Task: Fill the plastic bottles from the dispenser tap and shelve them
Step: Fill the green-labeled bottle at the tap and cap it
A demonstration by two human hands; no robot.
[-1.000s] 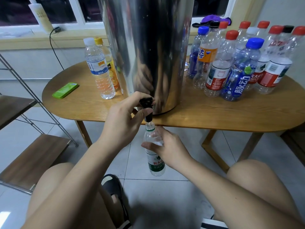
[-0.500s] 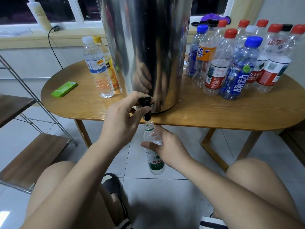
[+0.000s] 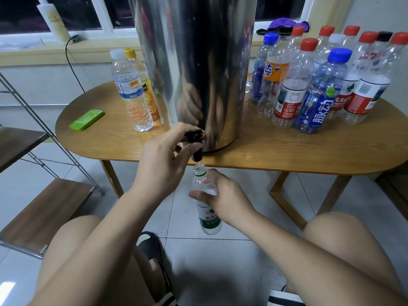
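Two hands busy here. My left hand (image 3: 163,164) is curled round the black tap (image 3: 195,141) at the foot of the steel dispenser (image 3: 198,62), with my index finger over the lever and my thumb against its underside. My right hand (image 3: 227,200) grips the green-label bottle (image 3: 208,219) around its upper body, fingers wrapped round the clear plastic and thumb on the near side. The bottle is upright and uncapped, with its mouth right under the spout. It sits below the edge of the wooden table (image 3: 287,155), over the tiled floor. Can't really tell how full it is.

Right of the dispenser on the table there's a bunch of capped bottles (image 3: 291,91) packed together, mostly red caps plus a couple of blue and black ones. Left of the dispenser are two more: a white-cap bottle (image 3: 132,93) in front and a yellow-cap bottle (image 3: 142,71) just behind it. A flat green thing (image 3: 86,119) lies further left, near the table edge. The metal rack (image 3: 44,213) with wooden shelves stands on the floor off to my left, well apart from the bottle I'm holding.
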